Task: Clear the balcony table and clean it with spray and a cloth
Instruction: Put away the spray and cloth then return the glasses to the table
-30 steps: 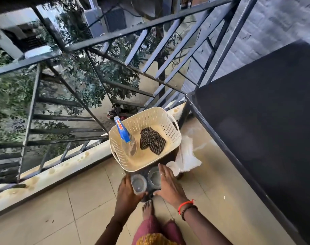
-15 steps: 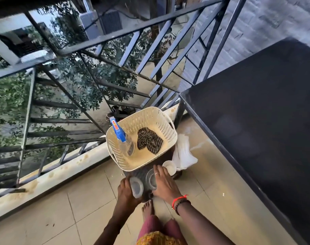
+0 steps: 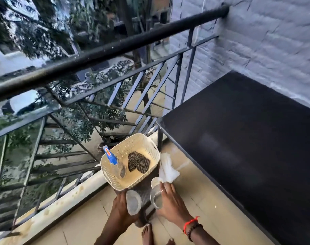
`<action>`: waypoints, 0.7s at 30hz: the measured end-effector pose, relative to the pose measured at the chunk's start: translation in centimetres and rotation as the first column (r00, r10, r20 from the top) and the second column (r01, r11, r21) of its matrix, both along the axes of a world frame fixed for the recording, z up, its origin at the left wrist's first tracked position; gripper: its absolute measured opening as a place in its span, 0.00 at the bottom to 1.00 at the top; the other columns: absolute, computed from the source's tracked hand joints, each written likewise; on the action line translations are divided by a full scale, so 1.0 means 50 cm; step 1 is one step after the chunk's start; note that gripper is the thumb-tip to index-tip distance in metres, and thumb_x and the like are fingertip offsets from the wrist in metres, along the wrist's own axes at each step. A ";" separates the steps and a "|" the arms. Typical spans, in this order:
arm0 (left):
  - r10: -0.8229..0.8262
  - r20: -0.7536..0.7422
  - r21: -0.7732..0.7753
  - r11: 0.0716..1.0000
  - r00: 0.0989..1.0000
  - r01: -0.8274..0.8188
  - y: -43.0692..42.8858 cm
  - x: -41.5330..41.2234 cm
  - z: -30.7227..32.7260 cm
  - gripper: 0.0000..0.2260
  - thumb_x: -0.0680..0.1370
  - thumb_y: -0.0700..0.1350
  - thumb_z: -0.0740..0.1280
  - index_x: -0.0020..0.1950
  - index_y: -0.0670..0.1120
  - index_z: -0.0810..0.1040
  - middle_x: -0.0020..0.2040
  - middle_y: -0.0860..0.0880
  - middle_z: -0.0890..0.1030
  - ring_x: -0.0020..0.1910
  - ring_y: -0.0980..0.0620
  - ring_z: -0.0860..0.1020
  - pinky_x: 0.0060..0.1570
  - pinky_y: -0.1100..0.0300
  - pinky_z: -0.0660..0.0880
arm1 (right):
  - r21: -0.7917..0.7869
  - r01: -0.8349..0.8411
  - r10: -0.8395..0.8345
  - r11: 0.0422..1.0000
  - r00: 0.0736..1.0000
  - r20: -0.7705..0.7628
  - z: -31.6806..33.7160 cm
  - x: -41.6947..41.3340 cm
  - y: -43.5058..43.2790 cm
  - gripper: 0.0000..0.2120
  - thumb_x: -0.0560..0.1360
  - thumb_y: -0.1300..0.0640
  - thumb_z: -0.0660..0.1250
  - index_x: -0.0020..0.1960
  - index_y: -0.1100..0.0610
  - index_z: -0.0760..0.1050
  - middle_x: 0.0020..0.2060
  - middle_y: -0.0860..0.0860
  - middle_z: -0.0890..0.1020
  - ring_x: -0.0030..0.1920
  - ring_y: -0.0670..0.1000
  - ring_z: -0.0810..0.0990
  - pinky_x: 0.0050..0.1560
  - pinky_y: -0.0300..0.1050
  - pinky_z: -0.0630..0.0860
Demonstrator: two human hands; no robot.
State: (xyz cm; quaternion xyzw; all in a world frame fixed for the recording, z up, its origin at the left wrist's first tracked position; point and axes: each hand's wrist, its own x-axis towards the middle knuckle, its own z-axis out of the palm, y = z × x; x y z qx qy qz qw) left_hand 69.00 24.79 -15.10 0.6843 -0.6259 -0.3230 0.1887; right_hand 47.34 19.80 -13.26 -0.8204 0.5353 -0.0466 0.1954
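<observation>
Table point(image 3: 239, 138) looks bare. Left hand point(image 3: 120, 207) grips a clear cup point(image 3: 134, 202); right hand point(image 3: 172, 204) fingers seemingly wrap a second cup point(image 3: 156, 198). Spray bottle point(image 3: 113, 160) and cloth point(image 3: 138, 161) lie untouched in the basket point(image 3: 131, 138); cleaning not begun.

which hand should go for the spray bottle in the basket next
Left, probably. The spray bottle leans at the left side of the basket, just beyond the left hand; the right hand sits nearer the striped cloth. Each hand holds a clear cup, so it must let go first.
</observation>
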 end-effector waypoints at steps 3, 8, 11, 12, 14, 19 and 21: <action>-0.055 -0.031 -0.007 0.998 0.998 0.055 -0.042 -0.017 0.061 0.42 0.59 0.61 0.72 0.66 0.41 0.66 0.56 0.41 0.76 0.54 0.45 0.75 0.54 0.60 0.71 | -0.010 0.082 -0.082 0.997 0.997 0.015 0.053 -0.027 -0.005 0.39 0.55 0.47 0.74 0.63 0.61 0.73 0.52 0.49 0.74 0.52 0.51 0.77 0.53 0.39 0.77; -0.189 0.007 -0.101 0.977 0.982 0.189 -0.134 -0.070 0.170 0.45 0.57 0.64 0.68 0.68 0.42 0.63 0.59 0.35 0.76 0.59 0.39 0.75 0.58 0.47 0.73 | -0.015 0.175 -0.172 0.985 0.980 0.098 0.166 -0.063 -0.034 0.43 0.65 0.44 0.69 0.74 0.60 0.58 0.64 0.52 0.67 0.66 0.51 0.64 0.67 0.39 0.63; -0.219 0.015 -0.073 0.973 0.976 0.220 -0.189 -0.105 0.234 0.54 0.54 0.68 0.66 0.71 0.36 0.63 0.67 0.39 0.70 0.67 0.40 0.69 0.66 0.55 0.63 | -0.046 0.246 -0.239 0.968 0.962 0.130 0.221 -0.089 -0.055 0.44 0.65 0.42 0.70 0.74 0.59 0.57 0.65 0.51 0.65 0.66 0.51 0.63 0.67 0.39 0.62; -0.253 0.013 -0.093 0.963 0.967 0.253 -0.211 -0.120 0.250 0.53 0.54 0.68 0.67 0.70 0.36 0.64 0.66 0.40 0.71 0.65 0.40 0.71 0.63 0.57 0.64 | -0.060 0.281 -0.271 0.958 0.953 0.135 0.240 -0.102 -0.062 0.44 0.65 0.42 0.70 0.74 0.59 0.57 0.65 0.50 0.65 0.66 0.50 0.62 0.66 0.40 0.63; -0.308 0.007 -0.097 0.947 0.951 0.307 -0.251 -0.141 0.278 0.51 0.54 0.66 0.67 0.69 0.37 0.65 0.63 0.41 0.72 0.62 0.43 0.72 0.58 0.62 0.65 | -0.079 0.335 -0.322 0.939 0.937 0.136 0.268 -0.119 -0.081 0.46 0.64 0.41 0.69 0.74 0.59 0.56 0.64 0.49 0.65 0.66 0.49 0.62 0.66 0.39 0.64; -0.427 0.010 -0.118 0.897 0.904 0.425 -0.343 -0.224 0.346 0.41 0.61 0.54 0.78 0.68 0.44 0.65 0.63 0.45 0.68 0.62 0.47 0.71 0.58 0.62 0.68 | -0.110 0.463 -0.445 0.879 0.882 0.154 0.332 -0.184 -0.112 0.48 0.63 0.40 0.69 0.75 0.62 0.55 0.63 0.51 0.67 0.66 0.51 0.62 0.68 0.40 0.63; -0.463 0.030 -0.137 0.876 0.886 0.462 -0.373 -0.264 0.361 0.39 0.63 0.50 0.79 0.69 0.43 0.65 0.62 0.46 0.66 0.62 0.47 0.71 0.56 0.65 0.66 | -0.140 0.523 -0.502 0.841 0.850 0.158 0.354 -0.216 -0.114 0.47 0.64 0.40 0.68 0.75 0.62 0.56 0.63 0.51 0.67 0.66 0.52 0.63 0.67 0.40 0.62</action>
